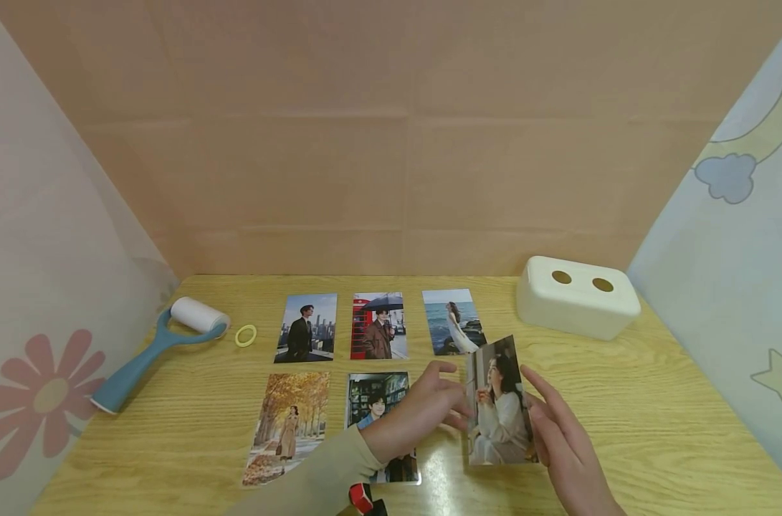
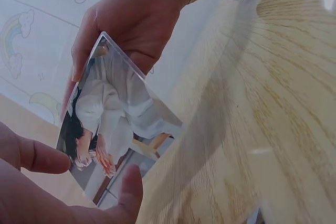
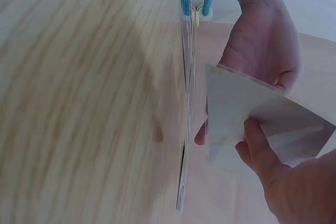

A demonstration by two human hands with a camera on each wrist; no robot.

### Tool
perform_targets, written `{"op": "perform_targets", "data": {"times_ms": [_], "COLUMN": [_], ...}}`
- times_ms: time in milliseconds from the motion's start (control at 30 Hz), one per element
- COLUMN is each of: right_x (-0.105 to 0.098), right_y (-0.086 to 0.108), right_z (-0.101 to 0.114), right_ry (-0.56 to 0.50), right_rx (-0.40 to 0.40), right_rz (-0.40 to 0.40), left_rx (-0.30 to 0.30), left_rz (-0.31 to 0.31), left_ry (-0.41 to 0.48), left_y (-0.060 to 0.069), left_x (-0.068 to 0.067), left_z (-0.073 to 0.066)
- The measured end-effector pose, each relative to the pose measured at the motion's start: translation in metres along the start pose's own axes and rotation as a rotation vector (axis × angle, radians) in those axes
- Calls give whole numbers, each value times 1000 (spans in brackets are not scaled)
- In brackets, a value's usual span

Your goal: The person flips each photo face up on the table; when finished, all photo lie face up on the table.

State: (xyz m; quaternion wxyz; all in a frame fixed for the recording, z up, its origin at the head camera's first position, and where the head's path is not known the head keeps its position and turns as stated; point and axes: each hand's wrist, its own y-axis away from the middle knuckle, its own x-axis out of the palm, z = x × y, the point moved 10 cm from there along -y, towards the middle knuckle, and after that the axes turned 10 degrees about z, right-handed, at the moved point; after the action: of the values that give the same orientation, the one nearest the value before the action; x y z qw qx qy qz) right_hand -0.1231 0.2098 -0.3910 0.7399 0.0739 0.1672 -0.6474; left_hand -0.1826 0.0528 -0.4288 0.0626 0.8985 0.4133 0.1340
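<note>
Upright above the table's right half stands a photo card [image 1: 499, 401] of a seated person in a white sweater. My right hand [image 1: 568, 444] holds it by its right edge; in the right wrist view, that hand's fingers [image 3: 257, 142] lie on the pale back. Beside the card's left edge is my left hand [image 1: 423, 412], its thumb and fingers spread; in the left wrist view its fingertips [image 2: 58, 160] come close to the card, and contact is unclear. Under my left forearm lies a photo of a person in blue [image 1: 378, 405], partly covered.
Flat on the table lie an autumn photo [image 1: 290, 430], a city photo [image 1: 307, 330], an umbrella photo [image 1: 379, 326] and a seaside photo [image 1: 451, 319]. A blue-handled lint roller [image 1: 152, 351] and a yellow ring [image 1: 245, 335] are left; a white box with two holes [image 1: 578, 304] stands back right.
</note>
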Motion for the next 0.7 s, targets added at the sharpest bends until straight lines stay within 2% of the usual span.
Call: {"op": "perform_targets", "data": {"times_ms": [267, 467, 600, 700], "right_x": [-8, -13, -16, -15], "right_y": [2, 2, 2, 0], "right_z": [0, 0, -2, -5], "right_ry": [96, 265, 278, 263], "right_rx": [17, -3, 20, 37], "right_rz": [-33, -86, -119, -106], "left_rx": [-6, 19, 15, 7], "left_rz": [-41, -52, -63, -59], "left_ry": [-88, -114, -116, -115], "left_y": [4, 6, 8, 9], "left_x": [-6, -11, -13, -13], "left_z": [-3, -7, -8, -7]}}
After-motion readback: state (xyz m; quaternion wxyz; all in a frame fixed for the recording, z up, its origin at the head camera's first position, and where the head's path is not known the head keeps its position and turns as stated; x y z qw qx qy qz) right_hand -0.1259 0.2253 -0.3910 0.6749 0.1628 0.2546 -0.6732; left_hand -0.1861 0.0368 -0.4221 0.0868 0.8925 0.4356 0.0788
